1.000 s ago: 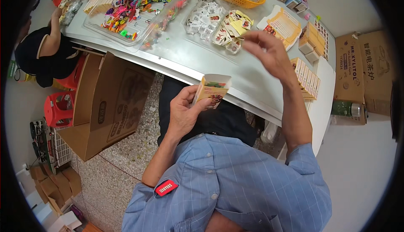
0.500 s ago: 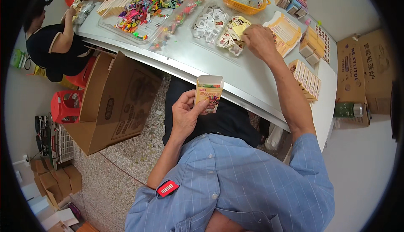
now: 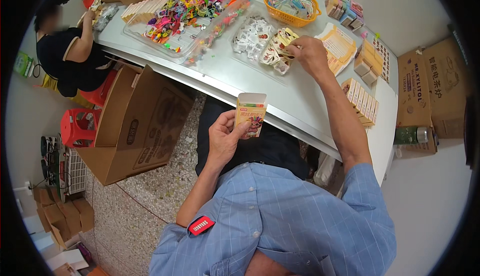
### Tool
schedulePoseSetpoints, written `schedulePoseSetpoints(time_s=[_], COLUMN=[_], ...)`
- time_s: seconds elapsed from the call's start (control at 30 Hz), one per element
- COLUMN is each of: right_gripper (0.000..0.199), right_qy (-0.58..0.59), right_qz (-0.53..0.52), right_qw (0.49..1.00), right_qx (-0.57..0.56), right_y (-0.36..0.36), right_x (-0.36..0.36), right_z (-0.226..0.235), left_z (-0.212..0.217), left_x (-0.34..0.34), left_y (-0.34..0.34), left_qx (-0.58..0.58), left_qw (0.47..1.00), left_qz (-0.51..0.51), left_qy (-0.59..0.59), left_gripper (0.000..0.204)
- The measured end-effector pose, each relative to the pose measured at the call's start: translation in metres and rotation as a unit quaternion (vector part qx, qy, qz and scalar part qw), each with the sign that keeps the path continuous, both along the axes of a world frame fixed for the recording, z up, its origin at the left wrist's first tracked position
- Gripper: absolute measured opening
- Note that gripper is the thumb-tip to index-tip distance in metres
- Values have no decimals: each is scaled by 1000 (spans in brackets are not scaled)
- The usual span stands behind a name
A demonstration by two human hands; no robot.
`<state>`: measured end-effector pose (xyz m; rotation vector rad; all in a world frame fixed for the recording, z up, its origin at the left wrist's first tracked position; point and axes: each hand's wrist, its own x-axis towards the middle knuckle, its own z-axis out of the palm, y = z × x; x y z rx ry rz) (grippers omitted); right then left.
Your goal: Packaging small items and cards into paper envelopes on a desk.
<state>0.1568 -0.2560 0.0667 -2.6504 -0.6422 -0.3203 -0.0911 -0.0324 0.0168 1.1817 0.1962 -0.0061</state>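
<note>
My left hand grips a small yellow carton near the table's front edge. Its top flap stands up, and something green shows just inside the mouth. At the table, my right hand reaches over the right part of a clear tray, with thumb and fingertips pinched together. Under those fingertips lie pale yellow printed cutouts. What the pinch holds, if anything, is too small to make out. Beside the cutouts, the tray's other part holds white printed pieces.
A clear bin of colourful trinkets stands left, an orange basket behind the tray. Rows of filled cartons and a yellow printed sheet lie right. A large cardboard box stands left of my legs; another person sits beyond.
My right hand has shifted slightly down over the cutouts, its fingertips now more visible. The left hand still holds the carton in nearly the same place. The whole view has shifted a little.
</note>
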Motion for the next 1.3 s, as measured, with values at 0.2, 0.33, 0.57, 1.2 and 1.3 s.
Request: schedulePoseSetpoints(time_s=[0.2,0.33,0.57,1.2,1.3], right_gripper=[27,29,23,16,14], right_qy=[-16,112,149,284,217], right_qz=[-5,-45,-13,149,176], right_qw=[973,906,892,932,956], right_qx=[231,405,426,171,90], right_y=[-20,-21,-9,4,3], right_x=[12,7,-12,-62,-62], right_z=[-20,-19,6,51,52], left_z=[2,5,4,-1,-3], left_x=[22,39,76,95,96], left_y=[-3,-8,-13,-5,-5], left_qx=[-13,-30,-7,-41,-33], left_qw=[1000,999,999,994,993], left_qz=[-16,-27,-32,-98,-107], left_qy=[-4,-5,-25,-23,-19], left_gripper=[34,35,37,34,34])
